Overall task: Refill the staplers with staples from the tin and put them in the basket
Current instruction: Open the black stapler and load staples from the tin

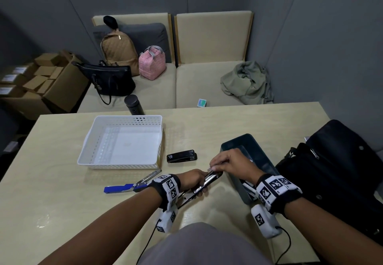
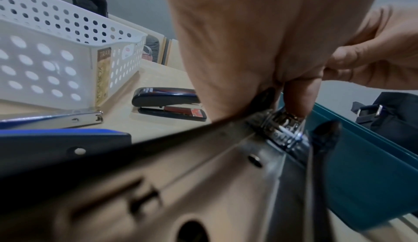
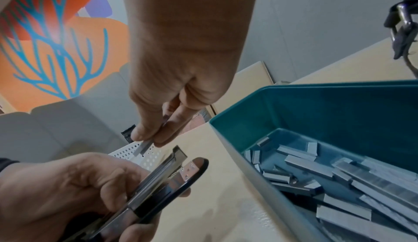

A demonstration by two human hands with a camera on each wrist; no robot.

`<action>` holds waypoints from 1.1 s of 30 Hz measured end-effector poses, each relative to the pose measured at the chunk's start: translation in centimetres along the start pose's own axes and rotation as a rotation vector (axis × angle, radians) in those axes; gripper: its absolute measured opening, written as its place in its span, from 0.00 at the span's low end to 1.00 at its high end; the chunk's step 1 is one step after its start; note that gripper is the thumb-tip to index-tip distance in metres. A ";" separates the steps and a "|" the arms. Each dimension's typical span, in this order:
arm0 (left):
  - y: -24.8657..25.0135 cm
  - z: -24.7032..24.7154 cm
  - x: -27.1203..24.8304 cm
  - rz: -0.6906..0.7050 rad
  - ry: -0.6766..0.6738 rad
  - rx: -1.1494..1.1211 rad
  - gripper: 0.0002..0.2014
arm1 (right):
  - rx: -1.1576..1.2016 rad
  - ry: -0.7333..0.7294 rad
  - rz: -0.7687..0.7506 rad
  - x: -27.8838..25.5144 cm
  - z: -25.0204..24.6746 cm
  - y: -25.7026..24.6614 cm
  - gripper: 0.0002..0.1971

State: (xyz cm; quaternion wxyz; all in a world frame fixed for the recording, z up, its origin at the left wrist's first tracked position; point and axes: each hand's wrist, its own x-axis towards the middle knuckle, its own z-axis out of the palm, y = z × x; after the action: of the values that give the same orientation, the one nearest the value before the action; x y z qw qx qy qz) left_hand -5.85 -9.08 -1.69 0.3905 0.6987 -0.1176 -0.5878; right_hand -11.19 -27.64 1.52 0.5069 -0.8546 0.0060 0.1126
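Observation:
My left hand grips an opened black stapler just above the table, its metal channel facing up. My right hand pinches a short strip of staples right over the channel's front end. The teal tin of staple strips stands close to the right of both hands. A blue stapler lies swung open on the table to the left. A shut black stapler lies beside the white perforated basket, which holds nothing.
A black bag lies at the table's right edge behind the tin. A dark flask stands at the far table edge behind the basket. Beyond the table, a sofa holds bags and a jacket.

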 end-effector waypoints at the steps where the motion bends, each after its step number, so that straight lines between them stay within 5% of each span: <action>1: 0.1 0.0 -0.1 -0.004 -0.002 -0.002 0.24 | -0.030 -0.017 -0.006 0.1 0.0 0.1 0.05; 14: -0.1 0.0 -0.1 -0.005 -0.010 -0.025 0.11 | -0.403 -0.091 -0.157 -0.5 1.5 0.2 0.11; 28: -0.1 -0.5 -0.5 -0.025 -0.031 0.016 0.11 | -0.174 -0.044 -0.035 -0.9 2.2 0.3 0.16; 33: 0.0 -0.6 -0.7 -0.042 -0.042 0.025 0.13 | -0.262 -0.052 -0.061 -0.9 2.3 0.4 0.17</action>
State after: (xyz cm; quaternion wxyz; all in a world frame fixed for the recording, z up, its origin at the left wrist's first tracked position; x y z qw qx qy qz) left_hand -5.56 -8.38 -1.19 0.3667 0.6934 -0.1186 -0.6088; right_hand -12.57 -25.94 0.34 0.3942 -0.9100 -0.0479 0.1192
